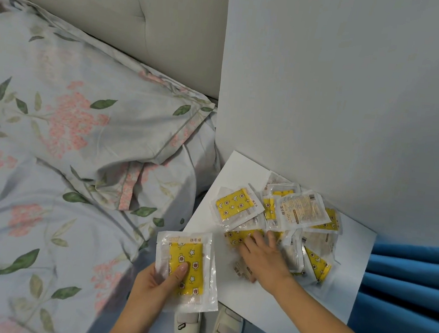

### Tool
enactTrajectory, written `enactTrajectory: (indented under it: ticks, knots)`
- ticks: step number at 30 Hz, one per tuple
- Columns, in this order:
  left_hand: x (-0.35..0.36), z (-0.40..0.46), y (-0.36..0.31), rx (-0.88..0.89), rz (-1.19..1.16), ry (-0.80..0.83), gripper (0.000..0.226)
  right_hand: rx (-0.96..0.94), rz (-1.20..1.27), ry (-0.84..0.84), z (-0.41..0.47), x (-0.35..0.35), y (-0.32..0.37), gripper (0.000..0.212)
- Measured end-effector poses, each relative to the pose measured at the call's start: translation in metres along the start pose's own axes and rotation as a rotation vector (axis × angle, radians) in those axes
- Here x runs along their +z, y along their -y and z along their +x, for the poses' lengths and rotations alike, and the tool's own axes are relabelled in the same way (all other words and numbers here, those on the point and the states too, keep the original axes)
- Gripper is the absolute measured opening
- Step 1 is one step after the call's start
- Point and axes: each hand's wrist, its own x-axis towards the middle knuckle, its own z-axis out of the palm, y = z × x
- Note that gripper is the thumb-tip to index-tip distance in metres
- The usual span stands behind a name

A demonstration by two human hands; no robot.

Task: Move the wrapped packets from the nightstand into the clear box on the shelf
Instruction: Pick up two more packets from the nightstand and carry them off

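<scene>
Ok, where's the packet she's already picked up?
In the head view it is low and centre: the held packet is gripped in the left hand, off the nightstand's left edge, beside the bed.

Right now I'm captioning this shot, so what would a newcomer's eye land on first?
The yellow packets heaped on the white nightstand at the wall, with the right hand reaching into them. Next, the left hand holding up one packet beside the flowered bedding.
</scene>
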Motion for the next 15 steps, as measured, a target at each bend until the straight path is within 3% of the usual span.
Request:
enactTrajectory:
  ticks: [7,11,13,15]
  knots:
    - [0.003,-0.001,-0.01,0.014,-0.045,-0.058,0.015,-0.106,-0.006,0.175,-0.005,-0.024,-0.006,0.052]
    - [0.002,0.0,-0.014,0.02,-0.068,-0.058,0.016,-0.102,0.501,0.368,0.005,-0.06,-0.023,0.052]
    - [0.003,0.0,-0.017,0.022,-0.086,-0.074,0.015,-0.042,0.646,0.288,0.017,-0.083,-0.03,0.046]
    - [0.003,0.001,-0.019,0.031,-0.097,-0.092,0.013,-0.006,0.669,0.125,0.037,-0.102,-0.032,0.023]
